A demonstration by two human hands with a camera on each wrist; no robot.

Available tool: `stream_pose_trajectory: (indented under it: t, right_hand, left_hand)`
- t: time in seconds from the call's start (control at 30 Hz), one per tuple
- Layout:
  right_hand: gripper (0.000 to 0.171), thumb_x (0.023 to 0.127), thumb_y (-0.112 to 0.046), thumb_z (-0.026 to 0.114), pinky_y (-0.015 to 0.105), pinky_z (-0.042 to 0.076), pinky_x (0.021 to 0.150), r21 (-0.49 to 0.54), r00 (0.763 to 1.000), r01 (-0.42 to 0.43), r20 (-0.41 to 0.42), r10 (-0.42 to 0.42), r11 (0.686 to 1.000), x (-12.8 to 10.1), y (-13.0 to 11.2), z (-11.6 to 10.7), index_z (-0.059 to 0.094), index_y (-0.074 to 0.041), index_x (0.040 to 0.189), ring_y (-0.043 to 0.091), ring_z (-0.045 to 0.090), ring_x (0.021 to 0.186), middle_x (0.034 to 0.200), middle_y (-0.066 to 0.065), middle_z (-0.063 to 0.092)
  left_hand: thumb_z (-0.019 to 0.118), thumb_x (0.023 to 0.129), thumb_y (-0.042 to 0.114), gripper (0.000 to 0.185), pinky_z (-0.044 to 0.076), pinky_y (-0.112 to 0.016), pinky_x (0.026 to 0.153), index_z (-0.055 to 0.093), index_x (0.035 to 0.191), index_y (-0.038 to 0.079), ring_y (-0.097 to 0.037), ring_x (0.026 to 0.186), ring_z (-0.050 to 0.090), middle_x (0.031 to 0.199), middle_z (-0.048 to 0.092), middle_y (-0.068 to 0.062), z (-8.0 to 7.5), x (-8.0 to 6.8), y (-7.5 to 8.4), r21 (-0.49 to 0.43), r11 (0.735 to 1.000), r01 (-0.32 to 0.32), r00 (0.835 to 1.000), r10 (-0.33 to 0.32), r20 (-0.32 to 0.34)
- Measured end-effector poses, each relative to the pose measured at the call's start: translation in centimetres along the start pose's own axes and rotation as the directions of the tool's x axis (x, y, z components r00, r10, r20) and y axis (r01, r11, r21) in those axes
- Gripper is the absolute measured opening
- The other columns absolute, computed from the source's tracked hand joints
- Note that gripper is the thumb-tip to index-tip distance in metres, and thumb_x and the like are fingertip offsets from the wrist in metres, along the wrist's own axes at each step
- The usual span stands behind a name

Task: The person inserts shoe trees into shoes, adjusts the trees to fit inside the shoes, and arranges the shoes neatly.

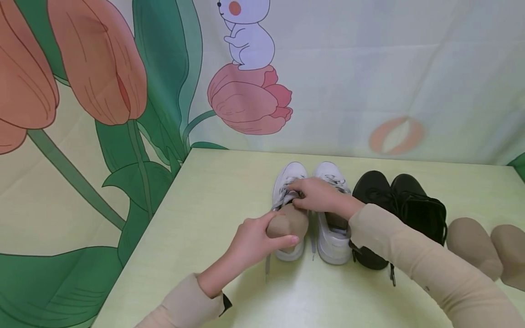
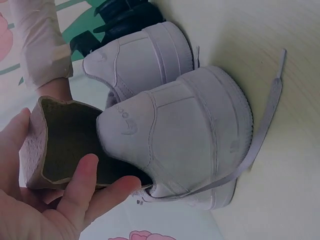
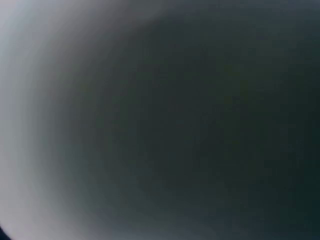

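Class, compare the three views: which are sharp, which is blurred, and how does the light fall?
Head view: sharp, evenly lit, soft shadows under the white lace-up sneakers. Left wrist view: close, clear, slightly washed-out on the tan moulded shoe insert. Right wrist view: wholly blurred, dark grey, nothing recognisable.

White sneakers point(image 1: 311, 214), tan insert point(image 1: 287, 223)
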State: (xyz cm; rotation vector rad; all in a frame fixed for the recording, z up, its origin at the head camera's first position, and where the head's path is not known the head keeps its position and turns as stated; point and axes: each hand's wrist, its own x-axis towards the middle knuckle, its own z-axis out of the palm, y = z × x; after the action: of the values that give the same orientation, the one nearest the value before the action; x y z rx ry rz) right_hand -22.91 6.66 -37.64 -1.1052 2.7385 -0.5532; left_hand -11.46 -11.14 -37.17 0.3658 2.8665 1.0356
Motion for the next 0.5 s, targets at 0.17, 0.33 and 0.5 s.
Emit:
stream_pose_trajectory:
  t: [0.17,0.33,0.5]
  right_hand:
    - [0.028,0.081,-0.017,0.057,0.039,0.045,0.085,-0.157,0.998,0.033,-0.042,-0.040,0.987,0.2,-0.6,0.2,0.062,-0.012,0.108,0.026,0.055,0.105,0.123,0.011,0.054]
    - [0.019,0.079,-0.015,0.061,0.038,0.048,0.081,-0.254,0.985,0.089,-0.121,-0.123,0.963,0.3,-0.5,0.5,0.065,-0.011,0.097,0.026,0.060,0.096,0.116,0.012,0.058]
    - [0.003,0.078,-0.012,0.061,0.032,0.046,0.062,-0.342,0.961,0.129,-0.189,-0.203,0.931,0.3,-0.4,1.1,0.063,-0.011,0.080,0.016,0.054,0.065,0.084,0.002,0.061]
  left_hand:
    - [0.063,0.069,0.057,0.061,0.046,-0.034,0.070,0.057,0.115,0.018,-0.024,0.086,0.061,0.092,0.066,-0.009,0.4,-0.1,0.0,0.022,1.000,0.004,1.000,-0.004,-0.020]
    - [0.062,0.068,0.060,0.063,0.046,-0.033,0.068,0.057,0.115,0.018,-0.024,0.083,0.061,0.086,0.066,-0.008,0.6,-0.1,-0.1,0.052,0.999,0.011,1.000,-0.009,-0.027]
    - [0.060,0.067,0.062,0.066,0.046,-0.033,0.067,0.056,0.117,0.018,-0.024,0.082,0.061,0.086,0.065,-0.008,0.7,-0.1,-0.2,0.064,0.998,0.015,0.999,-0.013,-0.031]
